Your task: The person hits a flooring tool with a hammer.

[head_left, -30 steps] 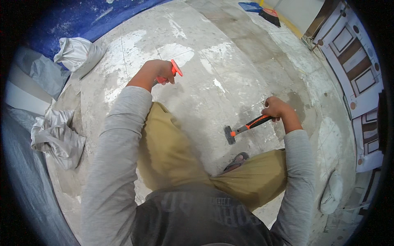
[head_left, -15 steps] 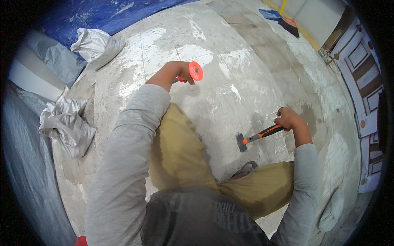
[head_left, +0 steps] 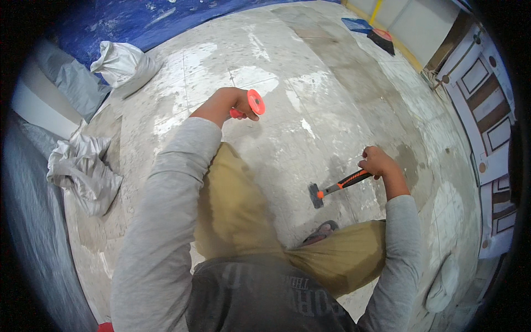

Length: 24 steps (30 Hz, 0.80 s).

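Left hand (head_left: 241, 103), upper centre of frame: fingers curled round a red-guarded tool (head_left: 256, 103). Right hand (head_left: 379, 162), right of centre: fingers wrapped on handle end of hammer (head_left: 338, 186), head toward mid-frame. White sack (head_left: 126, 67) upper left, on patchy floor (head_left: 332, 116).

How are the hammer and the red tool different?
The hammer has a dark, blocky head; the red tool has a round disc. The hammer is in the right hand, the red tool in the left hand. The hammer shows nearly whole; the red tool is partly hidden. Both are being held.
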Each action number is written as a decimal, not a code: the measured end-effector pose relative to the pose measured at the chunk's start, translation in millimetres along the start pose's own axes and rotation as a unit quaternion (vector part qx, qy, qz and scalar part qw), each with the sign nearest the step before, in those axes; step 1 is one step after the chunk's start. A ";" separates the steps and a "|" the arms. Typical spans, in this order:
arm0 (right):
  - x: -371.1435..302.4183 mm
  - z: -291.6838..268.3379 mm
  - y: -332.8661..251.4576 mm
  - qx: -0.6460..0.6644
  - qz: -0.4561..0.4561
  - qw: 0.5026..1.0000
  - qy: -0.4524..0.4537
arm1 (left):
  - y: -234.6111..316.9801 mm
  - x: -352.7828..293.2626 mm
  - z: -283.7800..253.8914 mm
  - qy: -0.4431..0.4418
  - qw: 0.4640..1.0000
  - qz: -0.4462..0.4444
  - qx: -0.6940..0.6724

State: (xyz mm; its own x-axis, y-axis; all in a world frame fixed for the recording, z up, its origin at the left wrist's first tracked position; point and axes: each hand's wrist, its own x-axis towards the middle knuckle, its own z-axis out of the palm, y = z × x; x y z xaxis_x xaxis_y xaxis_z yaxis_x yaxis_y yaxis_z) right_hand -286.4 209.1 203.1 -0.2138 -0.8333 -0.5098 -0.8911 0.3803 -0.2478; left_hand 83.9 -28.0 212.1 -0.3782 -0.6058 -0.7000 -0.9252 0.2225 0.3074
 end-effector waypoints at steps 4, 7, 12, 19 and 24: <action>-3.4 1.1 -1.3 0.009 -0.018 1.000 0.019 | -5.5 3.3 3.0 0.021 0.999 -0.005 -0.035; -2.4 4.9 7.7 0.019 -0.025 0.999 0.037 | 11.2 -10.1 2.6 0.031 0.999 -0.024 -0.006; 5.7 8.1 14.0 0.013 -0.017 0.999 0.026 | -1.7 11.3 3.6 0.014 0.999 -0.008 0.039; -0.7 11.2 16.5 0.021 -0.017 0.999 0.047 | 3.8 7.0 4.5 0.034 0.996 0.011 0.087; 2.6 12.3 20.3 0.029 -0.012 0.999 0.042 | -6.0 15.9 4.4 0.014 0.999 0.036 0.039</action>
State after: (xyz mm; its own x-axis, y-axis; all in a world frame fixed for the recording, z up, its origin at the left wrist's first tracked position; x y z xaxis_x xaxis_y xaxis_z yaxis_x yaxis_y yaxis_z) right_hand -300.1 219.6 186.6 -0.2282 -0.8720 -0.4330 -0.8720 0.3809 -0.3074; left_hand 83.3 -35.5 196.3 -0.4445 -0.6062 -0.6595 -0.8953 0.3241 0.3055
